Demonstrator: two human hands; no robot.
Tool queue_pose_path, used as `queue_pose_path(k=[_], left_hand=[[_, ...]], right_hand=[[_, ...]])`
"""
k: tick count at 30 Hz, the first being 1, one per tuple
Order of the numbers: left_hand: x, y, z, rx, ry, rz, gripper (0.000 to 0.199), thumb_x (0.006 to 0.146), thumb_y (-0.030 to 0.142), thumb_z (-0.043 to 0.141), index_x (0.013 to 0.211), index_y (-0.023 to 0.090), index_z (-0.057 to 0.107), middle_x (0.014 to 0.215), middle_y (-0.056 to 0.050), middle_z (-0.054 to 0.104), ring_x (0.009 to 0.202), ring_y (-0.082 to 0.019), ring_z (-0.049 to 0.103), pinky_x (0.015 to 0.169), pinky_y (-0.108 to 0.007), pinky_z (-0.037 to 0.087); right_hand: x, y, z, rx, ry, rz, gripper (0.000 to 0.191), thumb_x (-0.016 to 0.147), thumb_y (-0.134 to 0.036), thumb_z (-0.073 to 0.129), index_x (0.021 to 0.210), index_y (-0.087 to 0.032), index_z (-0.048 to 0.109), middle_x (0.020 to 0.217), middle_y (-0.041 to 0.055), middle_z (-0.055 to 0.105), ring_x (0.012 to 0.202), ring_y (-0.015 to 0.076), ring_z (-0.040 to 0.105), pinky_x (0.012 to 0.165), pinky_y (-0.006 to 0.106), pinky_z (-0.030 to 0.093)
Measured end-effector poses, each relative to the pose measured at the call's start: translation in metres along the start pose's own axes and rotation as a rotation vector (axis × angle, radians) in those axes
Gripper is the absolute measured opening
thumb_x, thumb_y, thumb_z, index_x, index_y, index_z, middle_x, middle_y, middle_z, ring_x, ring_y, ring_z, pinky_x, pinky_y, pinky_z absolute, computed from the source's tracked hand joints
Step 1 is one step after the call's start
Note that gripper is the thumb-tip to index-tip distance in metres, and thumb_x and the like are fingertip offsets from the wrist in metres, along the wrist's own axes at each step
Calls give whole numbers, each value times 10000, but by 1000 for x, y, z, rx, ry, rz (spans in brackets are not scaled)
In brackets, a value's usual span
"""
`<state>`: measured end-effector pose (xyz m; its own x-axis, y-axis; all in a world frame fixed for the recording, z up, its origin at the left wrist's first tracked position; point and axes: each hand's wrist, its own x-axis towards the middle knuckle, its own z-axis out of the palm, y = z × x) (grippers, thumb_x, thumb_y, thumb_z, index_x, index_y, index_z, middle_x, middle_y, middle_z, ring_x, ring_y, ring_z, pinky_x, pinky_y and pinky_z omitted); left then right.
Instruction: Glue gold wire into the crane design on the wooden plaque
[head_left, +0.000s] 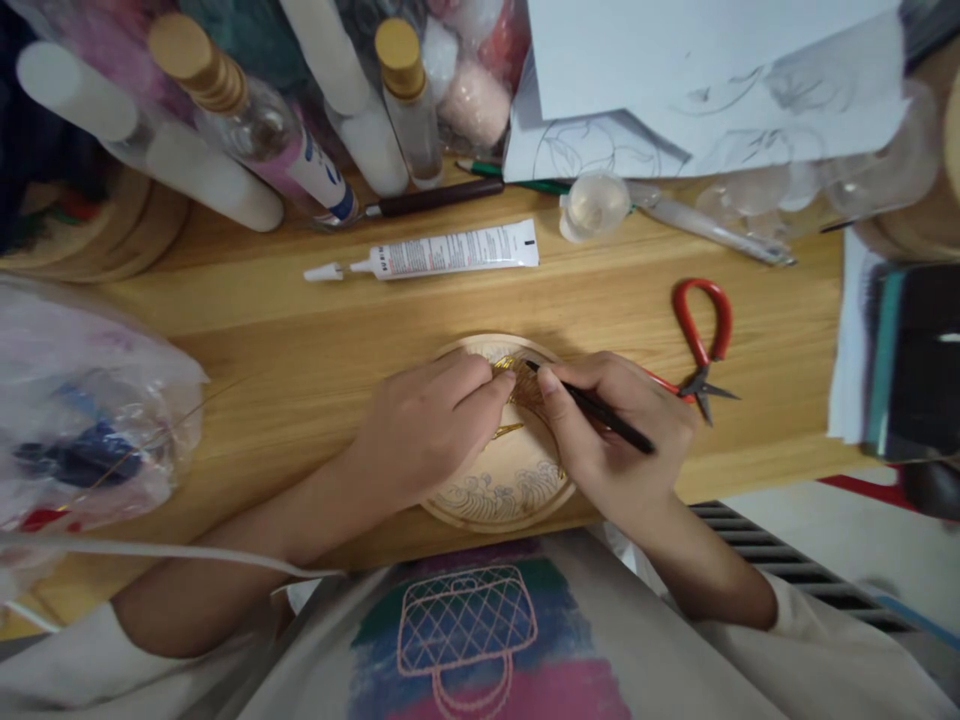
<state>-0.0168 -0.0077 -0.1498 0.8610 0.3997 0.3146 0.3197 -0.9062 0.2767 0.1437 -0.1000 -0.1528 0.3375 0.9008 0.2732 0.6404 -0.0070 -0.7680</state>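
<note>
While both hands are busy near the front edge of the pale wood-grain worktop [300, 330], the main piece sits right between them: a round, light wooden disc [517, 465] with inked wave lines, lying flat. Being a circle, it's got no real long axis, but the curly waves run along the side nearest the wearer. On its far half there's a brown patch and some shiny gold wire [508, 432], one bit of it lying roughly crosswise just past the left thumb.

The left hand [439, 420] has its thumb and index finger pressed close together over the gold, with the rest curled in. Can't tell if a strand is actually pinched in there, since the fingertips cover it. The right hand [626, 415] pinches a slim black stick-like tool [611, 418], pen-style. Its long axis goes diagonally: tip far and to the left, at the brown patch, butt end near and to the right.

Just beyond the right hand are red-handled metal pliers [703, 340], jaws apart and pointing right. Further back, a white printed tube [457, 252] lies pretty much left to right, nozzle aimed left at a small white cap [322, 272].
</note>
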Motion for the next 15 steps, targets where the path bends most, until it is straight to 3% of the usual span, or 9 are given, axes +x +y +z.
queue_pose_path(k=[8,15], left_hand=[[-2,-7,4,-55,29,-30,219,993,176,521,837,161,674,704,0,645,621,-123,598,539,-246,433],[-3,-14,6,-76,41,-44,223,1001,197,520,827,204,660,703,32,564,652,-118,507,598,-238,385]], right_hand=[[-2,2,1,18,30,17,76,852,-152,696,840,-223,674,708,-17,699,610,125,640,577,270,504],[-2,4,3,17,49,-12,70,858,-156,696,822,-210,669,691,-23,694,596,114,633,570,258,504]])
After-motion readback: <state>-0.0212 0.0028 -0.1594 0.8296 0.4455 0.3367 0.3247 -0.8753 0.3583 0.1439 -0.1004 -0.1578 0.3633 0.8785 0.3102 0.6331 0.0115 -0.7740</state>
